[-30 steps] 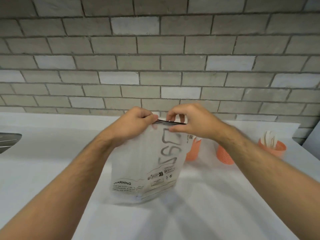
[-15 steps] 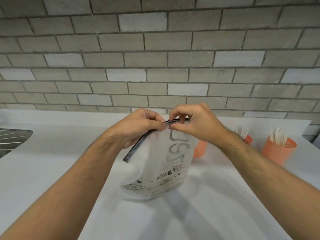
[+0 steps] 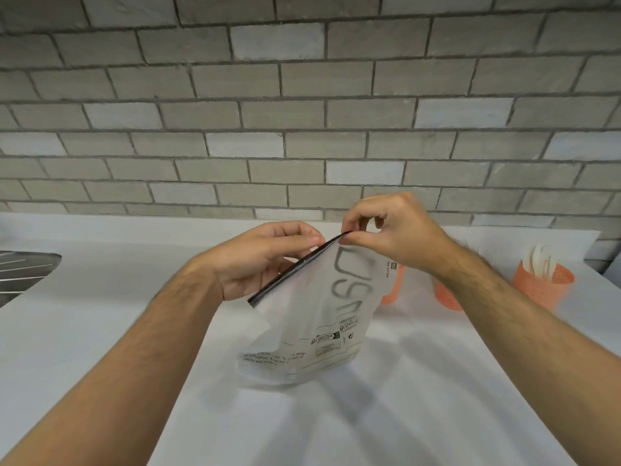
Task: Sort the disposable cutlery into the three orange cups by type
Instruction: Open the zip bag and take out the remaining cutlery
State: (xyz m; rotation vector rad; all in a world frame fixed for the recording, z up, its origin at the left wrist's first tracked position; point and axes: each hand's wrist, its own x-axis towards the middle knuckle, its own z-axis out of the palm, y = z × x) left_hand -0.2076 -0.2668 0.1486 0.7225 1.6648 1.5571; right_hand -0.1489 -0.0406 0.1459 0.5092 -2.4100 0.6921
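A frosted zip bag [image 3: 319,317] with grey lettering and a black zip strip hangs above the white counter [image 3: 100,331]. My left hand [image 3: 265,257] holds the strip's lower left part. My right hand [image 3: 386,230] pinches the strip's upper right end. The strip slants up to the right. Behind the bag stand three orange mesh cups: one [image 3: 393,287] mostly hidden by the bag, one [image 3: 447,294] behind my right forearm, and one [image 3: 544,285] at the right holding white cutlery [image 3: 539,260]. I cannot tell what the bag holds.
A grey brick wall [image 3: 302,112] runs along the back of the counter. A metal sink drainer [image 3: 20,274] sits at the far left edge. The counter's right corner lies just beyond the rightmost cup.
The bag's top has tilted: its left end dropped and the right end rose. Both hands kept their hold and shifted right in view; the rightmost cup came further into view.
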